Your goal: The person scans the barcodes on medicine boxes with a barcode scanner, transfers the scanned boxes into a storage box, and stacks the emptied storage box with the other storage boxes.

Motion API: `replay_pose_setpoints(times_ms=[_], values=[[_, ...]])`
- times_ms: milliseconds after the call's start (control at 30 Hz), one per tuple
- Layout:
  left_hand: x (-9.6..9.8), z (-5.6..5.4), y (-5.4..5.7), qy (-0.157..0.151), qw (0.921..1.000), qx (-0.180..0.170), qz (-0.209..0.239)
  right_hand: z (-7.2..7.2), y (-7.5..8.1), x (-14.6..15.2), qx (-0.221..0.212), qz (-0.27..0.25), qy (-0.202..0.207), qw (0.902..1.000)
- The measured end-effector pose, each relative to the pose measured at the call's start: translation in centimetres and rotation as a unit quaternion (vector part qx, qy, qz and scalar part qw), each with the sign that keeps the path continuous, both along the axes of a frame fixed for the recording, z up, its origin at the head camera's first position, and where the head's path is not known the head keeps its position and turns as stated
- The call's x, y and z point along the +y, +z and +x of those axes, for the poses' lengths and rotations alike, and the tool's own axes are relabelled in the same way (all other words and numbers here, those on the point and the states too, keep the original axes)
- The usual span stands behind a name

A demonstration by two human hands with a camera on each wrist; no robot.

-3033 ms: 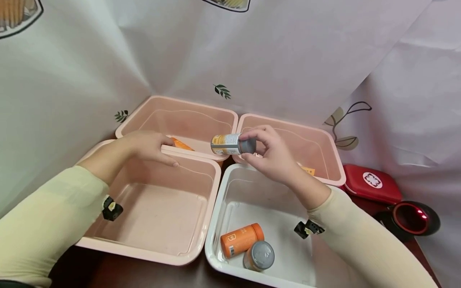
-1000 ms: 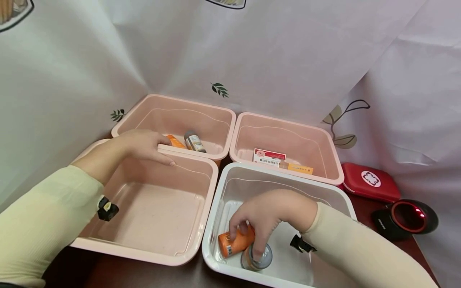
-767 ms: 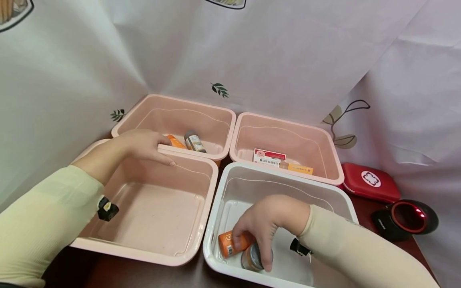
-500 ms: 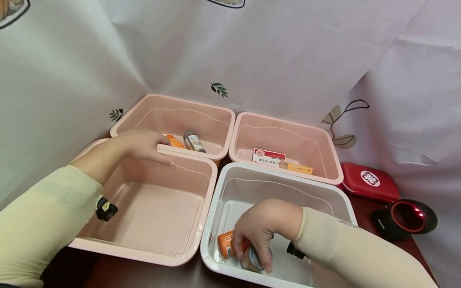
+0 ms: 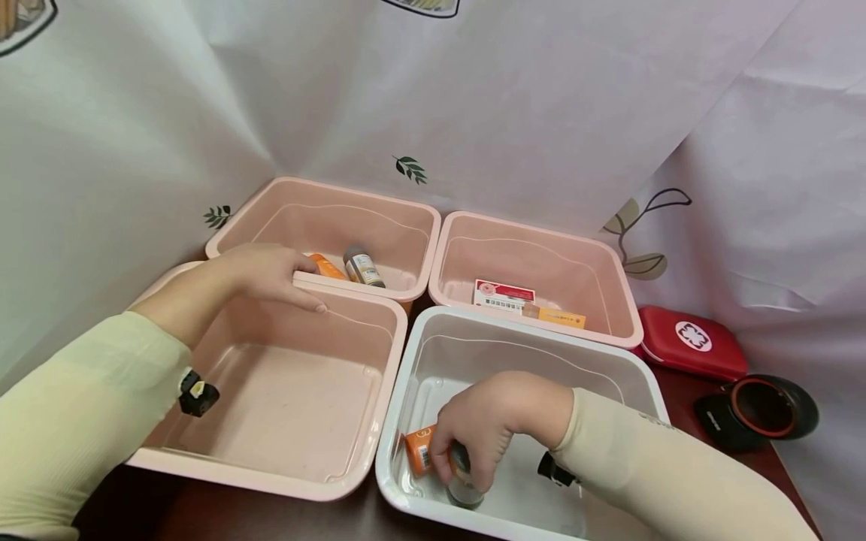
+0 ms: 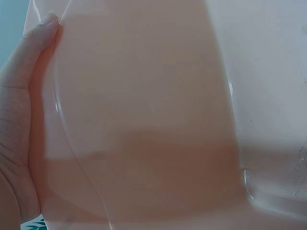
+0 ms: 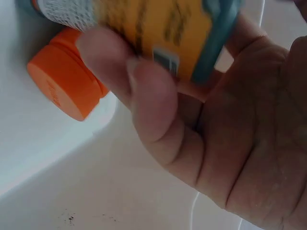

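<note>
My left hand (image 5: pixel 271 274) grips the back rim of the front left pink bin (image 5: pixel 291 413); in the left wrist view the thumb (image 6: pixel 38 40) lies along the inner wall, the other fingers hidden beyond the rim. Inside the white bin (image 5: pixel 541 321), my right hand (image 5: pixel 483 421) holds a grey-capped pill bottle (image 5: pixel 465 490) between thumb and fingers. That bottle is tilted, and its yellow label (image 7: pixel 153 28) shows in the right wrist view. An orange bottle (image 5: pixel 419 452) lies beside it, partly behind the fingers.
The back left pink bin (image 5: pixel 379 203) has an orange tube (image 5: pixel 327 266) and another grey-capped bottle (image 5: pixel 364 267). In the back right pink bin (image 5: pixel 541 233) lie a red-and-white box (image 5: pixel 504 294) and a yellow item (image 5: pixel 561 318). Right: a red case (image 5: pixel 690 342) and a black scanner (image 5: pixel 758 413).
The bottle my right hand held earlier lies in the back left bin. My right hand has come down into the white bin and gripped and tilted a second bottle. The scanner's red light went out.
</note>
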State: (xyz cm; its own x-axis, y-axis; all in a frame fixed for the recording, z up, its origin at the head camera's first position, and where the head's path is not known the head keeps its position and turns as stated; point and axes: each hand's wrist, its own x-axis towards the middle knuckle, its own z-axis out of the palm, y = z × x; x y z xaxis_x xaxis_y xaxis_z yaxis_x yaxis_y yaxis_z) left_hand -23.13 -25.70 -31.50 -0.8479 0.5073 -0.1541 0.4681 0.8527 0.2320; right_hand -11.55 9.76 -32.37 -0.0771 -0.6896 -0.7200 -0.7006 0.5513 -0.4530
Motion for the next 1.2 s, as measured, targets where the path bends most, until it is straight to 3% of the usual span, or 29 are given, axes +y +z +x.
replay_pose_setpoints(times_ms=[233, 333, 467, 600, 900, 1000, 1200], values=[[0.0, -0.1, -0.1, 0.0, 1.0, 0.002, -0.002, 0.1, 0.8, 0.6, 0.019, -0.033, -0.014, 0.9992], [0.0, -0.2, 0.0, -0.004, 1.0, 0.006, 0.0, -0.4, 1.9, 1.2, 0.031, -0.073, -0.048, 0.9957], [-0.2, -0.2, 0.2, -0.012, 0.9999, 0.003, 0.005, -1.7, 3.5, 2.3, 0.027, -0.152, -0.101, 0.9829], [-0.3, -0.2, 0.1, -0.015, 0.9999, 0.0, 0.007, -2.8, 5.1, 3.9, 0.027, -0.218, -0.127, 0.9674], [-0.4, -0.1, -0.3, -0.009, 0.9999, -0.004, 0.005, -3.0, 7.6, 7.3, 0.03, -0.296, -0.177, 0.9382], [-0.3, -0.2, -0.3, -0.007, 1.0, 0.001, 0.005, -3.1, 8.2, 8.4, 0.012, -0.329, -0.177, 0.9275], [-0.4, -0.3, -0.4, -0.006, 1.0, 0.003, 0.006, -3.3, 9.6, 10.3, 0.011, -0.372, -0.139, 0.9177]])
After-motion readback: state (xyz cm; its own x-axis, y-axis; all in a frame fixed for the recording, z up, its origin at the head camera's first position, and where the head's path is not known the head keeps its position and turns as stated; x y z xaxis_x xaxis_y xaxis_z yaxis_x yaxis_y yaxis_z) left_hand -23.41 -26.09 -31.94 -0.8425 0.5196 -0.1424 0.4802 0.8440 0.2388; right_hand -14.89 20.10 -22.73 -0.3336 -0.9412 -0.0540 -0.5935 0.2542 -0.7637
